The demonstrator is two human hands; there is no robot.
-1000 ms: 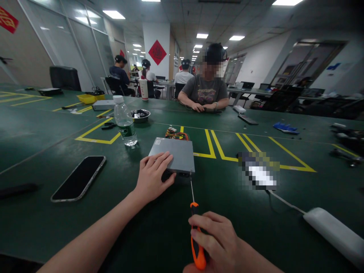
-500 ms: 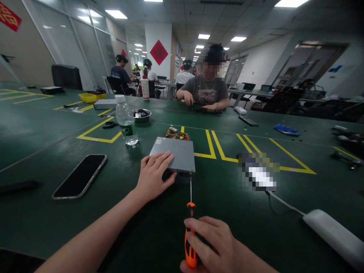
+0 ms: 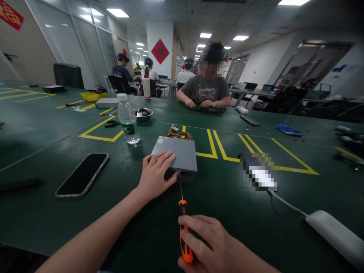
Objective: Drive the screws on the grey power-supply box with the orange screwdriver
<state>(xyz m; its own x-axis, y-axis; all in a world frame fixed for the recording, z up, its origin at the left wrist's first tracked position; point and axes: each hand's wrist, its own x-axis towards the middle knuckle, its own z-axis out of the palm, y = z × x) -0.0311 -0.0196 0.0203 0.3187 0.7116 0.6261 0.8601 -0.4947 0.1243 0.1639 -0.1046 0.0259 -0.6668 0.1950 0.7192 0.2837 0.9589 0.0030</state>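
Observation:
A grey metal power supply unit (image 3: 184, 151) lies flat on the green table in front of me, its bundle of coloured wires (image 3: 179, 132) at the far side. My left hand (image 3: 155, 175) grips its near left part, fingers across the top and thumb against the near side. In my right hand (image 3: 209, 239) is a screwdriver (image 3: 182, 206) with an orange and black handle, held by the fingers. Its thin shaft points away from me, and the tip meets the unit's near side close to my left thumb. The screw there is too small to make out.
Left of the unit stand a water bottle (image 3: 128, 121) and a metal bowl (image 3: 143, 114) of dark parts. A phone (image 3: 83, 174) lies nearer, at left. To the right are a blurred-out device (image 3: 260, 174) and a white power bank (image 3: 332, 235) on a cable. A co-worker (image 3: 204, 89) sits opposite.
The screwdriver has shifted left along the unit's near side, from its right corner to beside my left thumb. My left hand keeps its hold. The co-worker's hands have moved slightly.

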